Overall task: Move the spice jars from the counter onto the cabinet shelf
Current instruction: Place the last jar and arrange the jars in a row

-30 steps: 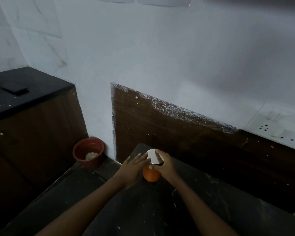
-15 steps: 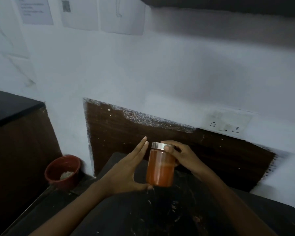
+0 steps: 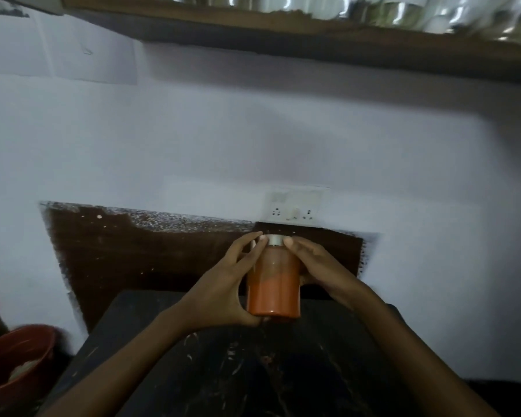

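A clear spice jar [image 3: 273, 284] with a silver lid and orange powder inside is held upright above the dark counter [image 3: 253, 371]. My left hand [image 3: 223, 284] grips its left side, thumb under the base and fingers up by the lid. My right hand [image 3: 316, 266] wraps the jar's right side with a fingertip at the lid. High above, a wooden cabinet shelf [image 3: 283, 34] runs across the top of the view and carries several shiny steel containers [image 3: 403, 10].
A red-brown pot [image 3: 15, 356] with pale contents sits at the lower left beside the counter. A white socket plate [image 3: 295, 209] is on the wall just behind the jar. A dark wooden backboard [image 3: 133, 254] lines the wall above the counter.
Both hands have lifted the jar off the counter and now close round it. The view has tilted up, bringing the shelf into sight.
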Demonstrator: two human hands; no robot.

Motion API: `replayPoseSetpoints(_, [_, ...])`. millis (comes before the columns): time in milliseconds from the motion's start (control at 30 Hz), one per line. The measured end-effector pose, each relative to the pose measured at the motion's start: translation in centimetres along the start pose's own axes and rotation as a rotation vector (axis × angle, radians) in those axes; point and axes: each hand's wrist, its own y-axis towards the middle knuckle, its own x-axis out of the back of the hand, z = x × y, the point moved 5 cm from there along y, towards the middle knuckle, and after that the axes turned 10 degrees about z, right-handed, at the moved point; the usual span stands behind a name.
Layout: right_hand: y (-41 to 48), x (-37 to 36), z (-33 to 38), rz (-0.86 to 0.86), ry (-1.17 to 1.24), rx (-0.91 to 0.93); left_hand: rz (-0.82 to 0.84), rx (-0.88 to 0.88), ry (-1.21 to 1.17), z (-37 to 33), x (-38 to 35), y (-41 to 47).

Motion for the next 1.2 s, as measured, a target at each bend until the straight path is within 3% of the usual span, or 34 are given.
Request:
replayPoseSetpoints(67, [-1.2, 1.1, -0.2, 0.008, -0.026, 0.023, -0.004, -0.010, 0.002, -0.7, -0.5, 1.0])
replayPoseSetpoints(267, [-4.8, 2.7, -2.0, 0.282, -0.171, 0.060, -0.017, -0.028, 0.005, -2.5, -1.8, 3.3])
replayPoseSetpoints(633, [-7.3, 4.9, -1.6, 0.075, -0.584, 0.167, 0.074, -0.063, -0.080, -6.2, -4.0, 6.1])
replayPoseSetpoints(967, [-9.5, 7.2, -1.2, 0.165, -0.352, 0.130, 0.064, -0.031, -0.295, -7.5, -2.7, 6.4])
replayPoseSetpoints(1200, [-9.2, 6.9, 0.5, -0.019, -0.626, 0.197, 0.087, -0.102, -0.118, -9.2, -1.9, 7.2])
